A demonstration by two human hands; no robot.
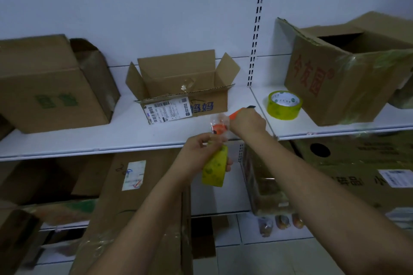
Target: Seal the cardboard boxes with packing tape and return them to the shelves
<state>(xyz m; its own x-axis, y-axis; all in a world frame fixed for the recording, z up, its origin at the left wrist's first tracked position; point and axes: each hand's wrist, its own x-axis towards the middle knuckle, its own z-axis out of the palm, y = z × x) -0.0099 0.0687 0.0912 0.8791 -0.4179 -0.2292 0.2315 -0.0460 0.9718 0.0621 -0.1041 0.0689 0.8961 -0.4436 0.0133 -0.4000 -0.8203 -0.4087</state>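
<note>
Two hands | our left hand (201,149) grips tape roll (214,168) | right hand (247,121) grips orange cutter (237,112) | open box (182,87) on shelf (125,138)

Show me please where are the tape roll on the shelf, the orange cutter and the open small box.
tape roll on the shelf (284,105), head view, outer side.
orange cutter (236,112), head view, handle.
open small box (207,107), head view, front wall.

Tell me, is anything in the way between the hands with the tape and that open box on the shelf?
Nothing visible is. The open box sits on the white shelf just beyond the left hand holding the tape roll and the right hand gripping the orange cutter.
</note>
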